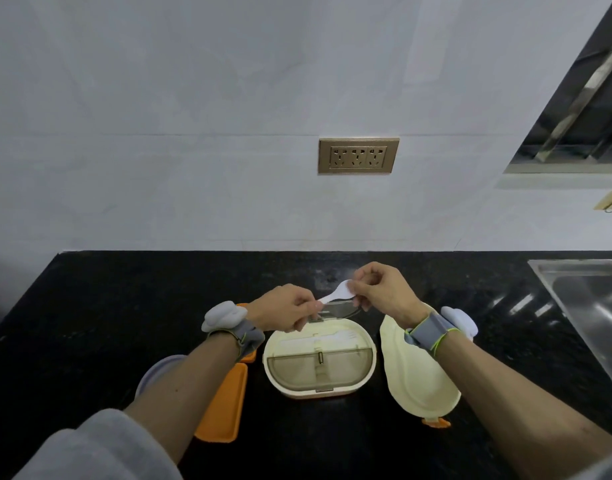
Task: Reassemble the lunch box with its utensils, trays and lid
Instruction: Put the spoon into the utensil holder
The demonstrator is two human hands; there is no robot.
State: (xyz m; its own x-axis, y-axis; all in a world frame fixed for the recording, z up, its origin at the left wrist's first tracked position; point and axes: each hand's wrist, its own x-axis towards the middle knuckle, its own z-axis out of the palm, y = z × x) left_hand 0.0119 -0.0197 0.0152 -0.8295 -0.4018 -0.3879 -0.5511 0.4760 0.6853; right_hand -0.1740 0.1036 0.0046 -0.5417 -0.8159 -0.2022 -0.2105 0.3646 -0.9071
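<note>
Spoon (335, 295) in white plastic was held by both hands just above the far rim of the cream lunch box (319, 358), which sat on the black counter (124, 306). The left hand (286, 308) pinched the handle end between thumb and fingertips; the right hand (377, 289) pinched the bowl end, its other fingers loosely curled.

Inside the lunch box, a white fork (327, 338) lay in the narrow far compartment, and a clear flap (339, 307) stood raised at the far edge. Nearer the person, a smoky translucent cover with a small central catch closed the larger part of the box. To the right of the lunch box lay the cream lid (419, 375), inner side up, an orange tab at its near end. To the left of the box, partly under the left forearm, lay an orange tray (225, 410).

The spoon looked very light, thin and stiff, probably smooth enough to slip, so a fingertip pinch at both ends seemed the right hold for lowering it flat beside the fork. It should need little force; pressing hard could bend or snap it.
</note>
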